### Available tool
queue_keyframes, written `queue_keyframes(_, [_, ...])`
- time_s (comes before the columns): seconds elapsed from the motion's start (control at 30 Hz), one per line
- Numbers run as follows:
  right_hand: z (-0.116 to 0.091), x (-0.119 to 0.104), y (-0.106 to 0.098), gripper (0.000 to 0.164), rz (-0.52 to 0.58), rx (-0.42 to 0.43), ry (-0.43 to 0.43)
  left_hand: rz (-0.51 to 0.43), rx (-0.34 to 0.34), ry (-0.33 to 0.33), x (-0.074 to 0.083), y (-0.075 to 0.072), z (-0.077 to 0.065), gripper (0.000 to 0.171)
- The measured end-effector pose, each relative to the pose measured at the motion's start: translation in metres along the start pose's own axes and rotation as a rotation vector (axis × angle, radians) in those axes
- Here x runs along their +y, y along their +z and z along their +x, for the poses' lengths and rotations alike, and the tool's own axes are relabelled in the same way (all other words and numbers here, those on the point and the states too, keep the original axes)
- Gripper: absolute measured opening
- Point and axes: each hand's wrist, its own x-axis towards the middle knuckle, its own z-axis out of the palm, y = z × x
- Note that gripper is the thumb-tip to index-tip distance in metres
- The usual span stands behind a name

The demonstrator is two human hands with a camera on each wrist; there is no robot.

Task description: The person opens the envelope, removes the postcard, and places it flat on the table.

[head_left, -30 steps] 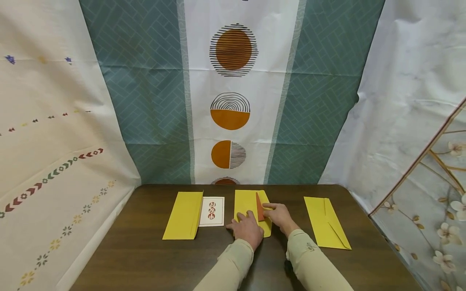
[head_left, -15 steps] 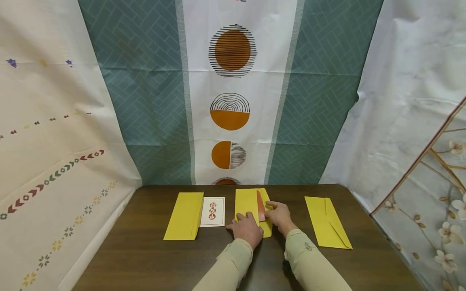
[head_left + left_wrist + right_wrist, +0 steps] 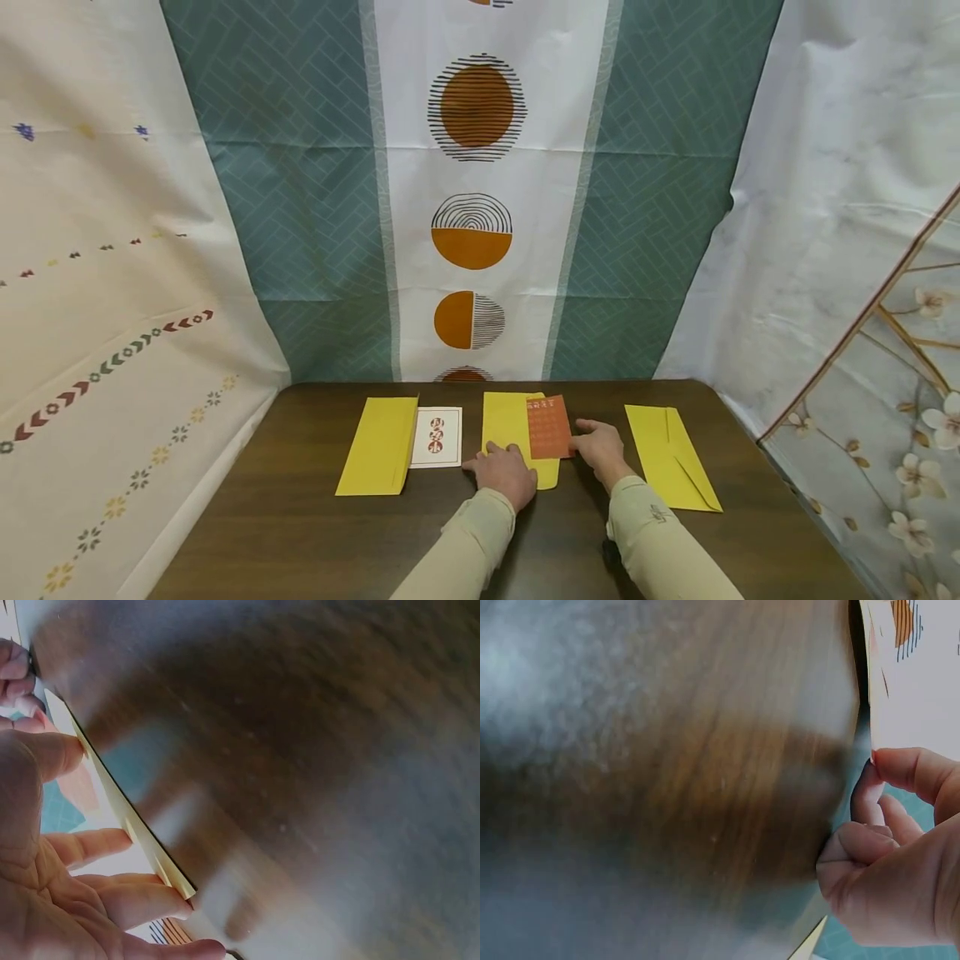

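A yellow envelope (image 3: 517, 412) lies at the middle of the dark table. My left hand (image 3: 507, 475) presses its lower left part, and in the left wrist view the fingers (image 3: 105, 846) are spread along its edge. Toward the right, my right hand (image 3: 602, 448) pinches the right edge of a red card (image 3: 549, 427) with rows of pale characters. This card overlaps the envelope's right side and sticks out past it. In the right wrist view, thumb and forefinger (image 3: 907, 766) meet at a thin paper edge.
On the left lies another yellow envelope (image 3: 377, 446), with a white card (image 3: 437, 437) bearing red round designs beside its right edge. A third yellow envelope (image 3: 672, 458) lies right of my right hand. Patterned cloth (image 3: 472, 167) hangs behind the table (image 3: 315, 542).
My right hand has moved right, drawing the red card out of the middle envelope, so that much more of it shows. My left hand stays on the envelope.
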Motion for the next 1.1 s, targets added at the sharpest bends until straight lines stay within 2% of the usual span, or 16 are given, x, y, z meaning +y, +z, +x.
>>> queue_keyframes(0.23, [0.000,0.008,-0.003,0.063,-0.014,0.031,0.015,0.010,0.032,-0.007,-0.002,0.002,-0.001,0.058])
queue_keyframes(0.43, [-0.002,0.010,-0.006,0.062,0.030,0.038,-0.005,0.017,0.055,-0.009,-0.003,0.003,0.000,0.057])
queue_keyframes(0.6, [0.002,0.015,-0.018,0.063,0.037,0.044,0.011,0.121,0.066,0.041,-0.006,0.005,-0.003,0.066])
queue_keyframes(0.7, [0.005,0.018,-0.025,0.064,0.032,0.034,0.025,0.160,0.067,0.113,-0.013,0.006,-0.006,0.073])
queue_keyframes(0.8, [0.007,0.020,-0.032,0.066,0.047,0.028,0.034,0.132,0.059,0.243,-0.025,0.006,-0.009,0.074])
queue_keyframes(0.93, [0.008,0.021,-0.041,0.068,0.095,0.037,0.048,0.096,-0.030,0.426,-0.042,0.004,-0.012,0.073])
queue_keyframes(1.0, [0.009,0.022,-0.045,0.067,0.114,0.053,0.057,0.103,-0.081,0.472,-0.048,0.001,-0.013,0.074])
queue_keyframes(1.1, [0.010,0.022,-0.050,0.065,0.110,0.091,0.062,0.116,-0.121,0.492,-0.054,-0.005,-0.014,0.076])
